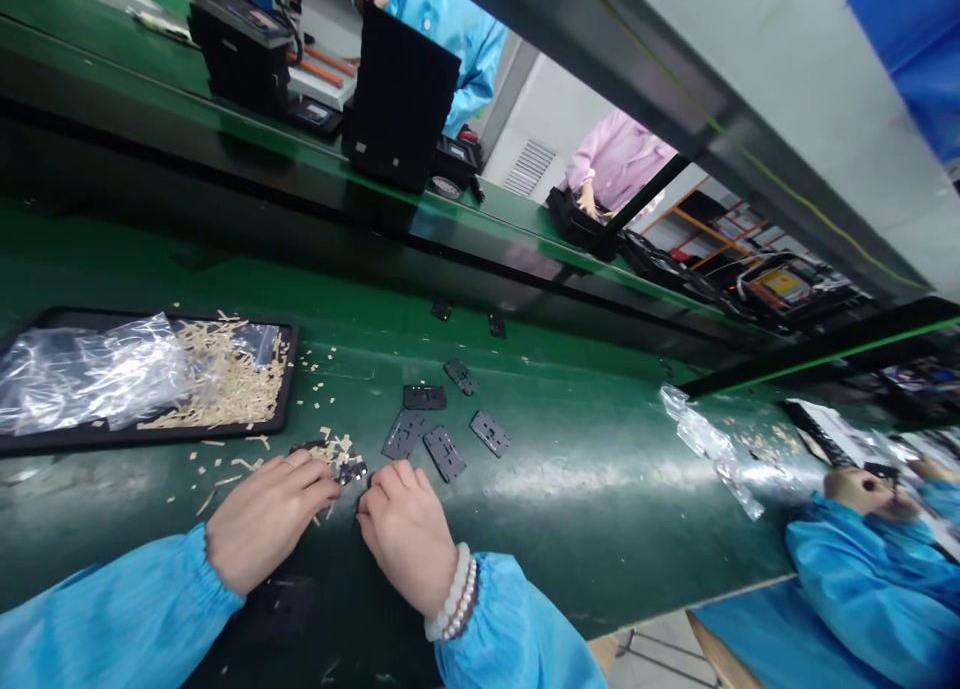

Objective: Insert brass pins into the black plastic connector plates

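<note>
Black and small, a plastic part (351,472) is lying between our curled left hand (271,514) and curled right hand (405,531), whose grips we cannot tell, and we are risking tan scraps (339,449) sticking to it because they are crowding close.

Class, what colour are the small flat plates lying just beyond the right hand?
Plates: black or very dark grey, head view.

The smooth tabletop (600,529) is gleaming, the crinkled, clear plastic bags (90,374) are shining, the plates (490,434) are looking like mostly matt plastic, the cloth sleeves (127,609) are showing creases.
</note>
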The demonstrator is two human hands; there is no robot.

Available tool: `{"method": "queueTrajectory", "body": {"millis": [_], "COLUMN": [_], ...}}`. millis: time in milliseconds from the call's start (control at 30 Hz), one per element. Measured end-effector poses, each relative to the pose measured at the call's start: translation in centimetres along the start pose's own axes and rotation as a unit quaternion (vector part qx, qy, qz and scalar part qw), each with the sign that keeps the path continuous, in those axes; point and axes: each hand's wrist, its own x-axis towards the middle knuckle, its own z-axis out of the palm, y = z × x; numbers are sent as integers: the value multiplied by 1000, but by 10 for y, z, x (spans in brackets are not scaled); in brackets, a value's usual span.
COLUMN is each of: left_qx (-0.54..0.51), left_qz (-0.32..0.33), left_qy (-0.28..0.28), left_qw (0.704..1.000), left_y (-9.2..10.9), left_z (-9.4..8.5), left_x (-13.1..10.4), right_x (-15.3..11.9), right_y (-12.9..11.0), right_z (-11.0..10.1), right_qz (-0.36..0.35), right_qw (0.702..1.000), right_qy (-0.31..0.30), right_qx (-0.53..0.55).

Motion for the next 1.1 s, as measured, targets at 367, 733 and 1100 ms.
{"method": "queueTrajectory", "body": {"millis": [367, 733, 1100], "left_qx": [-71, -212, -240], "left_qz": [-42, -167, -231], "left_qy": [56, 204, 268], "left_qw": [995, 941, 904], "left_y": [21, 50, 39], "left_z": [-11, -48, -57], "left_x": [5, 6, -1], "right_x": [-12, 4, 12], "right_y": [-1, -26, -47], "right_z": [-5, -21, -38], "right_qz": [49, 16, -81], "right_qw": [989, 929, 930], "right_qy": [97, 350, 317], "right_qx": [99, 122, 169]}}
